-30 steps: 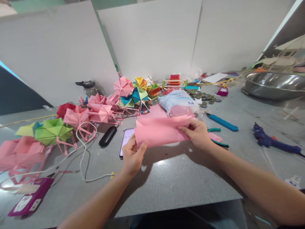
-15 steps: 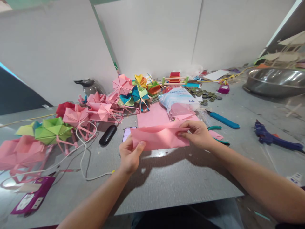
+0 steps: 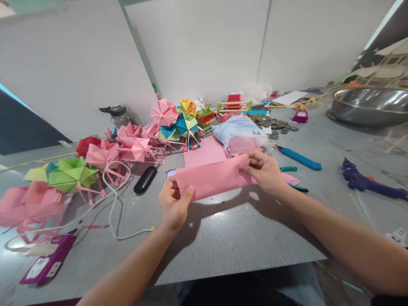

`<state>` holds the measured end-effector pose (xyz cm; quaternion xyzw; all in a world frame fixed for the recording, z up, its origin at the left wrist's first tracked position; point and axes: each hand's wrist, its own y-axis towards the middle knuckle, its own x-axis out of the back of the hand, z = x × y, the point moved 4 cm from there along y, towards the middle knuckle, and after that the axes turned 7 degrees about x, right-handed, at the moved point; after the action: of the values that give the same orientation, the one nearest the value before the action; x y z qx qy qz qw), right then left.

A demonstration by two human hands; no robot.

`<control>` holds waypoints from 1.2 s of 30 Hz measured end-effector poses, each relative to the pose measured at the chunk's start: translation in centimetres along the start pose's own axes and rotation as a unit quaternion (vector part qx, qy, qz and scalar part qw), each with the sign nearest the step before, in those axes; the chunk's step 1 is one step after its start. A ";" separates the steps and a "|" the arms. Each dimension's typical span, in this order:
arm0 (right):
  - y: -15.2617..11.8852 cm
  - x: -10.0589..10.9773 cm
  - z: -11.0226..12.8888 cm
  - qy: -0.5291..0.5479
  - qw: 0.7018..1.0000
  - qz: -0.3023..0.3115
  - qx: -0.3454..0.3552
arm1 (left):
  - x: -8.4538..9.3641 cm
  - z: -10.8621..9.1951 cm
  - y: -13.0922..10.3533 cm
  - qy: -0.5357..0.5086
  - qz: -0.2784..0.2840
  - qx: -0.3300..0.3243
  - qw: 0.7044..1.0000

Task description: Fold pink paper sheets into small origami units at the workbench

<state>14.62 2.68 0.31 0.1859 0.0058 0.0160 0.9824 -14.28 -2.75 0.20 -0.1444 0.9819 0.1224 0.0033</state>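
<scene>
A folded strip of pink paper is stretched between both hands, held above the grey table. My left hand pinches its left end, thumb in front and fingers behind. At the other end, my right hand grips the upper right corner between thumb and fingers. The strip tilts slightly, its right end higher. Behind it lies a flat pink sheet, partly covered. A phone shows only a corner past the strip's left end.
Folded paper umbrellas crowd the left and back. A copy paper bag lies behind the strip, near coins. To the right are a blue-handled tool, a glue gun and a steel bowl. A white cable curls at left.
The paper strip's top opening has closed into a flat edge, and its right end has risen. The right hand has shifted its hold to the upper corner. More of the phone is covered.
</scene>
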 end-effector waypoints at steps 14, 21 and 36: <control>-2.5 -3.6 0.7 -0.053 0.946 0.302 -0.102 | -2.3 -1.6 -2.6 0.137 0.497 0.273 0.812; -2.8 -4.4 -0.3 -0.076 0.952 0.274 -0.112 | -4.1 0.0 -4.7 0.186 0.393 0.196 0.879; -3.3 -4.2 -0.4 -0.170 0.944 0.271 -0.074 | -3.7 0.4 -4.2 0.206 0.362 0.162 0.894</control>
<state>10.46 -0.38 -1.27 0.1075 -0.2135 0.2505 0.9381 -9.59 -5.48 -1.01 0.2019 0.9511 -0.0782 -0.2205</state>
